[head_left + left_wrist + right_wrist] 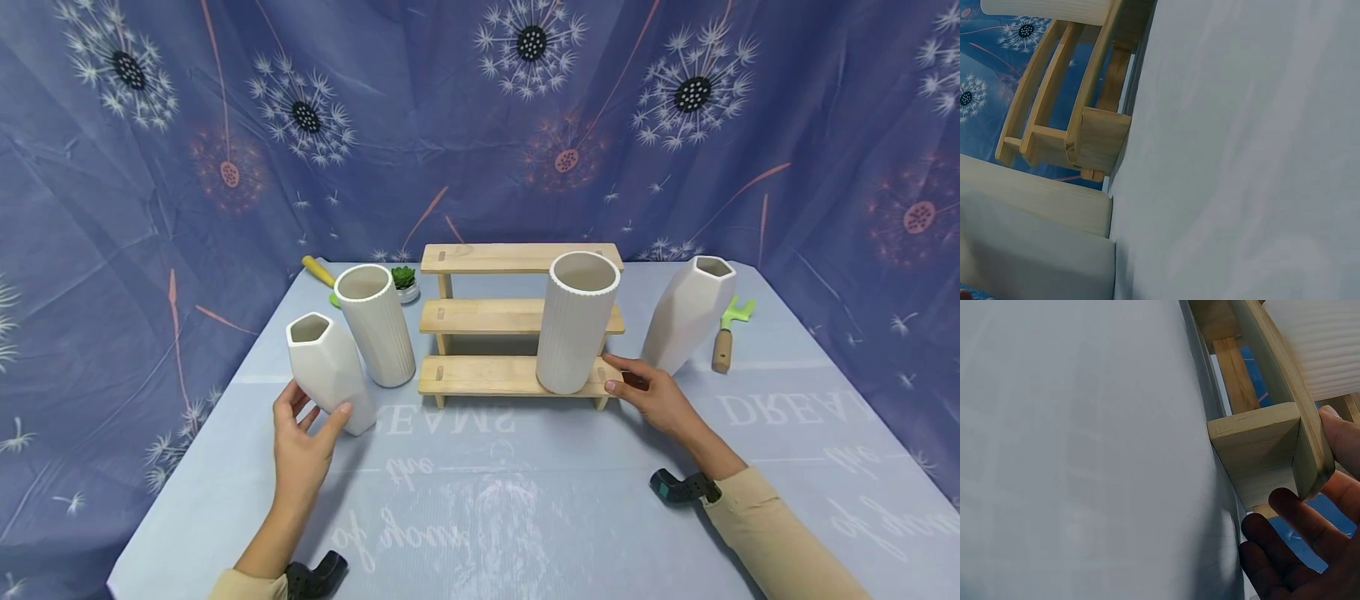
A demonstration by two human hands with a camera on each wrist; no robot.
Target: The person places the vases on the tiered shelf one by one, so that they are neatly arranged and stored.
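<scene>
within the left grip (303,442), a faceted vase (327,367)

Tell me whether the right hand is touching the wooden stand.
Touching: in the right wrist view, the right hand has its thumb against the wooden stand.

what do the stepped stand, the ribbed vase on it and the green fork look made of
Stepped stand: pale wood, apparently smooth and unpainted; grain shows along its boards.
Ribbed vase: probably matte white ceramic, given soft shading without sharp highlights; plastic is possible.
Green fork: even bright colour suggests plastic or painted metal; the handle, warm brown, looks wooden.
</scene>
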